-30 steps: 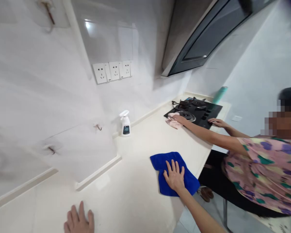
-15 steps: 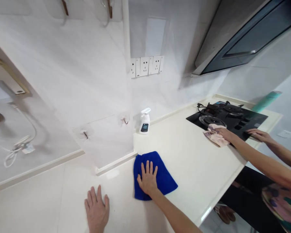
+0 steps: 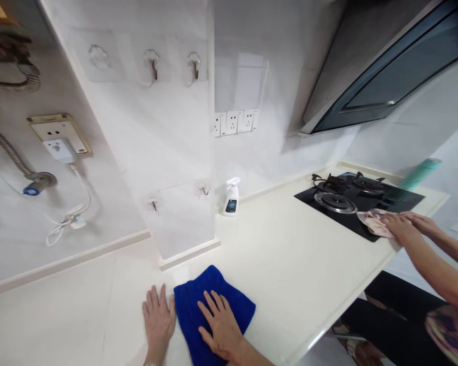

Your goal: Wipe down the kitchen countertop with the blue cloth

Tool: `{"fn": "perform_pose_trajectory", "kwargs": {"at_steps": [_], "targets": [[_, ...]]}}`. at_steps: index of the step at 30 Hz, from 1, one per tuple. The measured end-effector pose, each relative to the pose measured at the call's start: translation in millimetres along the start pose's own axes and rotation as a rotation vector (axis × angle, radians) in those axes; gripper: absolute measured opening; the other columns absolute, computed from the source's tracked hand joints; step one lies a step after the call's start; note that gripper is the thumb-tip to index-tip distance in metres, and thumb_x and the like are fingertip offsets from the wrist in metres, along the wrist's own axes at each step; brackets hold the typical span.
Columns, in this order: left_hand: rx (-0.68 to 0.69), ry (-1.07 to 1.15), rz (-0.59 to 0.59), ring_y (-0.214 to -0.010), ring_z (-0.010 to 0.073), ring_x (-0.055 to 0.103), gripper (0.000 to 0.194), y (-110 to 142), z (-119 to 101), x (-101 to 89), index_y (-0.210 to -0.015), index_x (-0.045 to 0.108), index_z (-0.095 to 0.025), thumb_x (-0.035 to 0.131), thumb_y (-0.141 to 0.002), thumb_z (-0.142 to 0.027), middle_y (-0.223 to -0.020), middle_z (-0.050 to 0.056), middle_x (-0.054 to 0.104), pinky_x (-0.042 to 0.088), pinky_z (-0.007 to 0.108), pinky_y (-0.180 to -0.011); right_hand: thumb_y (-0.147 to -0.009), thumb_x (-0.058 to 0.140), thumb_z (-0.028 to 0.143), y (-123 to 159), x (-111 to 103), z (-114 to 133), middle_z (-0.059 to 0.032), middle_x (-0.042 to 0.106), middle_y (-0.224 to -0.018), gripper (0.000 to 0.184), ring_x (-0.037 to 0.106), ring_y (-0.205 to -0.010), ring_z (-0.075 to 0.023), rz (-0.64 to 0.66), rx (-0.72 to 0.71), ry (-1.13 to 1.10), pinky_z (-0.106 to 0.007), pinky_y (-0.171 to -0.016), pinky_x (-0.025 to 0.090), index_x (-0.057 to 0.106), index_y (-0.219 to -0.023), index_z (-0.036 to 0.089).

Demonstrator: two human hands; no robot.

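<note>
My right hand lies flat on a blue cloth, fingers spread and palm pressing it onto the white countertop. Just left of the cloth, my left hand rests flat on the counter with its fingers extended and nothing in it. The left thumb is close to the cloth's left edge. A white spray bottle with a dark label stands upright farther back, against the wall.
At the right, another person's hands press a pale patterned cloth at the edge of the black gas stove. A teal cylinder stands behind it. A wall corner juts onto the counter. The range hood hangs above.
My right hand and the blue cloth have moved left and nearer to me, close to my left hand. The other person's cloth has slid right, off the burner toward the stove's front edge.
</note>
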State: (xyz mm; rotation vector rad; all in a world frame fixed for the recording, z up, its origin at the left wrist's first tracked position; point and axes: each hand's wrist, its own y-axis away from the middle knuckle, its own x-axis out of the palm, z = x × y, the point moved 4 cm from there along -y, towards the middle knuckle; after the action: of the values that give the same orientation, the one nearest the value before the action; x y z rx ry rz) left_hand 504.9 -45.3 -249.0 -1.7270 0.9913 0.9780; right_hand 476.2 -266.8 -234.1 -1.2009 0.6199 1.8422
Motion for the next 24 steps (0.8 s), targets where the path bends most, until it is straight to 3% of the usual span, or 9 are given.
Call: {"fn": "perform_pose_trajectory", "kwargs": {"at_steps": [5,8,10,12,15,19,22,24], "targets": [[0.001,0.027,0.026,-0.150,0.0415,0.025,0.061,-1.8,4.9,0.1,-0.145,0.047,-0.013,0.025,-0.098,-0.045,-0.158,0.025,0.036,0.024,0.062,-0.120,-0.097,0.040,0.039,31.0,6.6,-27.0,-0.0023,0.023,-0.164,0.063,0.030,-0.148,-0.0285,-0.090,0.069,0.034,-0.049,-0.120,0.033,0.023,-0.157,0.031],[-0.014,0.043,0.051,-0.150,0.0417,0.025,0.061,-4.6,10.6,3.2,-0.144,0.047,-0.011,0.029,-0.097,-0.045,-0.157,0.026,0.036,0.023,0.063,-0.121,-0.092,0.039,0.021,42.8,6.5,-48.0,-0.0080,0.032,-0.161,0.066,0.034,-0.146,-0.0244,-0.267,0.124,0.064,-0.043,-0.118,0.038,0.026,-0.157,0.018],[-0.028,0.087,0.048,-0.150,0.0422,0.024,0.062,-0.7,6.8,4.3,-0.142,0.049,-0.006,0.034,-0.095,-0.044,-0.155,0.027,0.039,0.025,0.064,-0.121,-0.090,0.037,0.014,50.0,2.8,-62.5,-0.0096,0.039,-0.157,0.064,0.036,-0.145,-0.0237,-0.408,0.126,0.101,-0.044,-0.117,0.039,0.032,-0.154,0.016],[0.056,0.155,0.010,-0.152,0.0390,0.022,0.059,13.4,-11.6,3.3,-0.141,0.048,-0.006,0.037,-0.094,-0.040,-0.155,0.025,0.041,0.027,0.062,-0.121,-0.089,0.036,0.009,60.4,1.2,-74.8,-0.0100,0.047,-0.152,0.063,0.041,-0.141,-0.0232,-0.533,0.120,0.136,-0.046,-0.114,0.043,0.036,-0.152,0.017],[0.321,0.215,-0.013,-0.154,0.0283,0.020,0.056,54.7,-58.5,3.0,-0.151,0.036,-0.019,0.039,-0.096,-0.030,-0.161,0.013,0.036,0.030,0.057,-0.123,-0.090,0.038,0.009,83.2,6.9,-83.5,-0.0115,0.050,-0.148,0.062,0.045,-0.139,-0.0225,-0.657,0.132,0.191,-0.044,-0.110,0.047,0.035,-0.151,0.016],[0.552,0.076,0.019,-0.151,0.0297,0.029,0.064,109.2,-100.7,5.0,-0.154,0.027,-0.028,0.045,-0.093,-0.022,-0.163,0.010,0.034,0.044,0.057,-0.115,-0.091,0.043,0.012,112.1,11.9,-77.5,-0.0123,0.049,-0.149,0.056,0.043,-0.140,-0.0246,-0.630,0.130,0.258,-0.043,-0.110,0.048,0.041,-0.147,0.015],[0.581,-0.038,0.009,-0.150,0.0322,0.031,0.065,127.0,-95.3,-0.9,-0.154,0.027,-0.028,0.049,-0.092,-0.024,-0.163,0.010,0.033,0.050,0.055,-0.110,-0.091,0.040,0.010,118.8,-4.3,-73.8,-0.0094,0.068,-0.124,0.045,0.063,-0.115,-0.0206,-0.545,0.154,0.200,-0.043,-0.105,0.050,0.055,-0.133,0.018],[0.613,-0.074,0.039,-0.151,0.0330,0.028,0.067,135.5,-80.2,-6.0,-0.154,0.027,-0.028,0.051,-0.092,-0.026,-0.164,0.010,0.030,0.051,0.053,-0.110,-0.092,0.037,0.009,112.5,-20.2,-71.6,-0.0068,0.072,-0.110,0.043,0.067,-0.101,-0.0176,-0.511,0.194,0.142,-0.044,-0.104,0.051,0.058,-0.128,0.019]]}}
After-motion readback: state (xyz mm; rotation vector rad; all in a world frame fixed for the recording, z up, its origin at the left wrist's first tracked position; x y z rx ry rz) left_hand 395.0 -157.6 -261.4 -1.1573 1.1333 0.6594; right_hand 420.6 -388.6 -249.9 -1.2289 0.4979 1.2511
